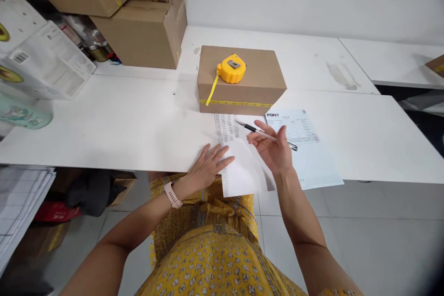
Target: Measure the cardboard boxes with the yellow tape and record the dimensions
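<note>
- The white table (pixel 132 120) carries everything; take the white page as the clock's centre, twelve straight ahead of the person.
- The cardboard box (pixel 255 81) sits at twelve; it looks stiff-walled, best lifted by both ends; its weight I cannot judge.
- The pale blue page (pixel 312 157) lies at three; thin and limp, I'd say.
- The white page (pixel 244 162) overhangs the table's near edge; likely feather-light, apt to slide or crease, so press it flat near a side; whether its far end goes under the box I cannot tell.
- The right hand (pixel 276 152) hovers at two, palm turned up, fingers and thumb loosely holding the pen.
- The left hand (pixel 207 169) is at nine, flat, fingers spread on the page's edge, gripping nothing.
- The yellow tape measure (pixel 232 69) rests atop the box; probably compact and solid.
- The pen (pixel 263 133) points towards ten; light, stiff, smooth-barrelled; its dark grip suits fingertips.
</note>
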`<state>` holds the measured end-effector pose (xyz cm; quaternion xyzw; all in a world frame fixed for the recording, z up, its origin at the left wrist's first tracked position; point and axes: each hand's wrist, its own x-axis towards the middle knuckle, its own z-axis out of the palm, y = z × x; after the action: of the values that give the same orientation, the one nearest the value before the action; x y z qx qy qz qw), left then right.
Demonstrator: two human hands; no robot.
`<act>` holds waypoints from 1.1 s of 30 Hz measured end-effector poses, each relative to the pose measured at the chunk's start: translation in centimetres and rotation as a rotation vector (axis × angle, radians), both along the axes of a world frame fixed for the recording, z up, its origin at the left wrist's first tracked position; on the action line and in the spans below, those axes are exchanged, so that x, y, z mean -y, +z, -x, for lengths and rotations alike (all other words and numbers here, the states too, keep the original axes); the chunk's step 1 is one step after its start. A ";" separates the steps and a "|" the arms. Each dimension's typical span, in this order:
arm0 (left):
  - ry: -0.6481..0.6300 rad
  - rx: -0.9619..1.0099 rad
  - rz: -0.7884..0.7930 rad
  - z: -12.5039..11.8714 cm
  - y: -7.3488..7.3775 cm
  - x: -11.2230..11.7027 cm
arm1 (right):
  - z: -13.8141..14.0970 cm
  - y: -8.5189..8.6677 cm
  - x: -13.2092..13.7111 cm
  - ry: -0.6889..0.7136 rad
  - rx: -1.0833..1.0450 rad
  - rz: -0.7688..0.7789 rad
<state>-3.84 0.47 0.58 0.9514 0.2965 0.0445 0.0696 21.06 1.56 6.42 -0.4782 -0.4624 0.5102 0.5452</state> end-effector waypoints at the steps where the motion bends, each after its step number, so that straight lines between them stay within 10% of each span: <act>1: 0.000 -0.003 0.016 0.1 0.0 -0.1 | 0.1 -0.9 -0.8 0.007 0.034 0.015; 7: -0.155 0.016 0.301 1.5 2.2 -3.9 | 0.6 -6.3 -3.9 -0.190 0.182 -0.003; 12: -0.053 0.341 0.429 -0.2 4.0 -10.9 | 0.6 -7.2 -3.7 -0.161 0.213 0.029; 22: -0.189 0.420 0.215 -4.3 -1.1 -15.7 | 0.9 -6.0 -2.6 -0.200 0.374 0.039; 33: -0.275 0.404 0.193 -3.5 -1.9 -15.7 | 1.4 -6.1 -3.3 -0.178 0.394 0.057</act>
<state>-0.32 16.22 -1.30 0.9436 0.1474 0.1951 0.2233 19.69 4.86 0.36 -0.6231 -0.5013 0.3694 0.4733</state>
